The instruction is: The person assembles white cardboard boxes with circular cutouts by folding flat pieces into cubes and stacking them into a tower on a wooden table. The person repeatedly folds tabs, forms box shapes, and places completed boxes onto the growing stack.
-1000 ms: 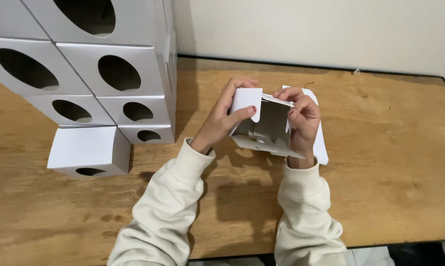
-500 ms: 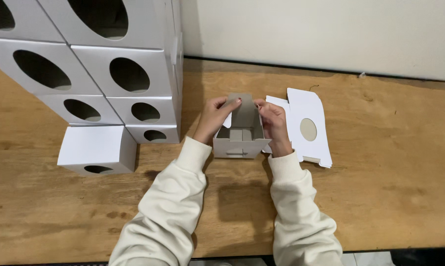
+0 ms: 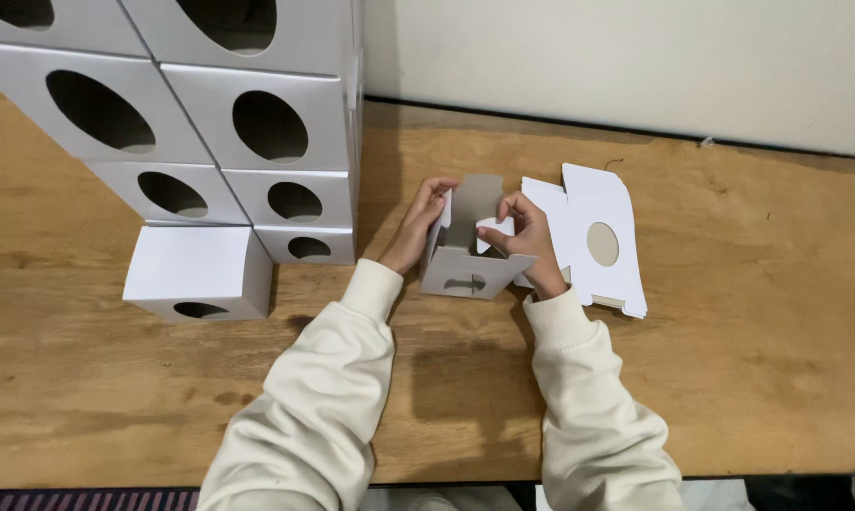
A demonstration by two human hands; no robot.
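A half-folded white cardboard box (image 3: 465,270) stands on the wooden table (image 3: 730,378), its open top showing a grey inside. My left hand (image 3: 418,225) grips its left wall near the top edge. My right hand (image 3: 522,238) holds the right wall and presses a white flap inward. Both arms wear cream sleeves. Just right of the box lies a flat stack of unfolded white box blanks (image 3: 593,241) with an oval hole.
A stack of finished white boxes with oval cut-outs (image 3: 247,123) rises at the left against the wall. One single finished box (image 3: 195,273) sits in front of it. A pale wall (image 3: 635,57) borders the table's far edge.
The box has come down from a tilted hold in the air to stand on the table. The blank stack beside it is now uncovered. My hands have shifted to its walls and flap.
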